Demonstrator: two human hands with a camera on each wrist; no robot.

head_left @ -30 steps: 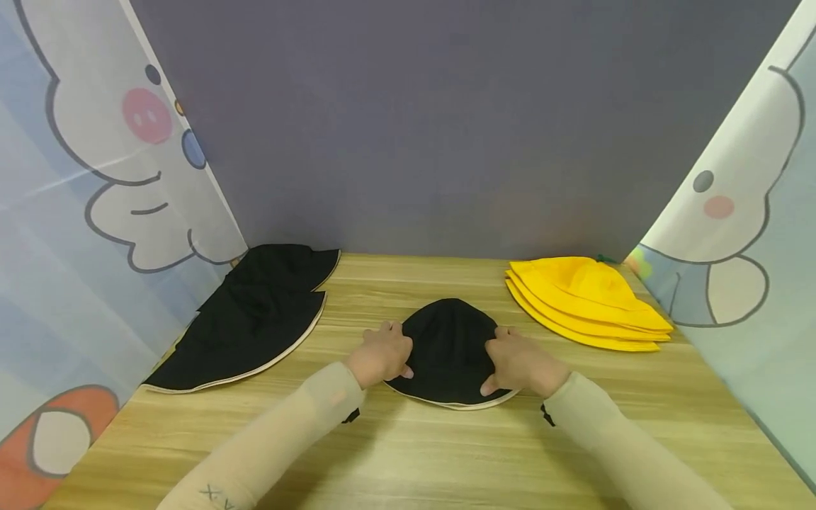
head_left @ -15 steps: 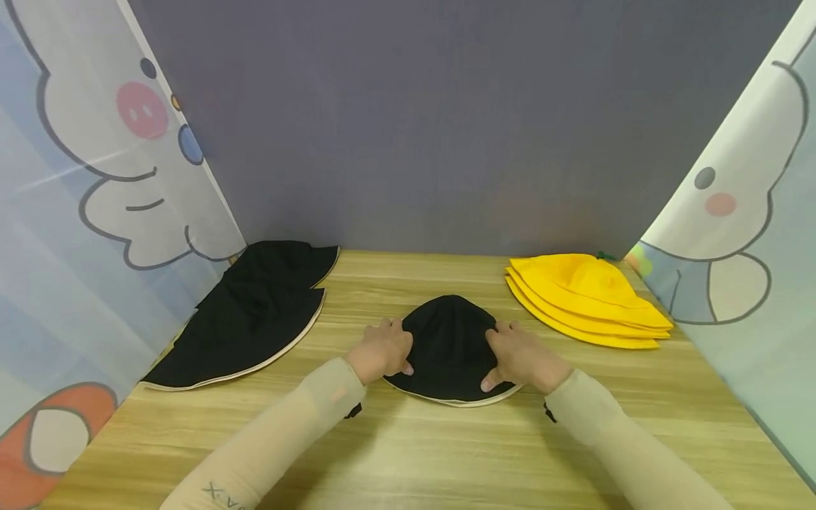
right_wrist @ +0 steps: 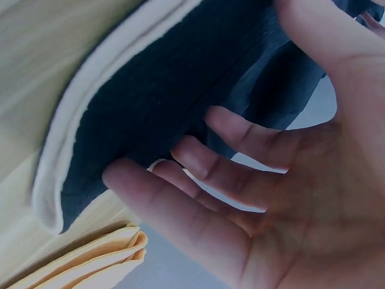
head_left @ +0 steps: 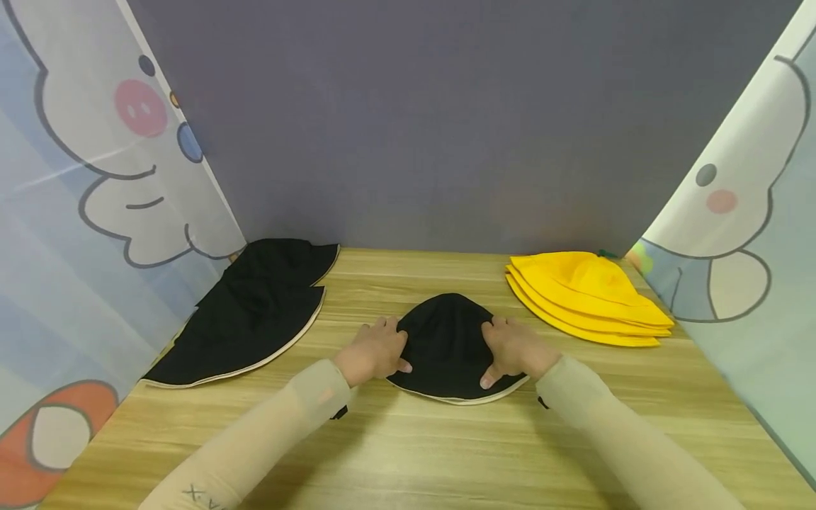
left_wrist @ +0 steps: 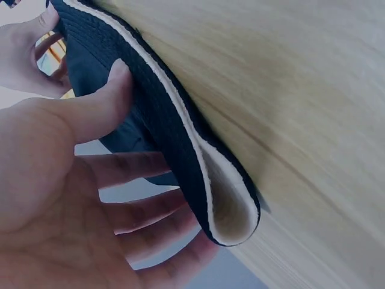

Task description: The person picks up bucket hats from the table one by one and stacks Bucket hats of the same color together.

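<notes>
In the head view a folded black bucket hat [head_left: 446, 347] with a pale brim edge lies flat at the middle of the table. My left hand [head_left: 376, 348] is at its left side; the thumb touches the brim and the other fingers extend along the side fold, as the left wrist view shows. On the opposite side my right hand [head_left: 515, 347] rests with loosely bent fingers, their tips touching the black cloth [right_wrist: 156, 102]. Neither hand closes around the hat. The brim's looped end [left_wrist: 234, 211] gapes near my left fingers.
Black hats [head_left: 248, 319] overlap at the left. Stacked yellow hats [head_left: 586, 297] lie at the back right. A grey panel [head_left: 408, 127] stands behind the wooden table [head_left: 433, 453], with cartoon-printed sheets [head_left: 57, 234] along both sides.
Both hands have shifted slightly left along the black hat, whose right brim end now shows a little farther out. The view has tilted slightly. The other hats stay put.
</notes>
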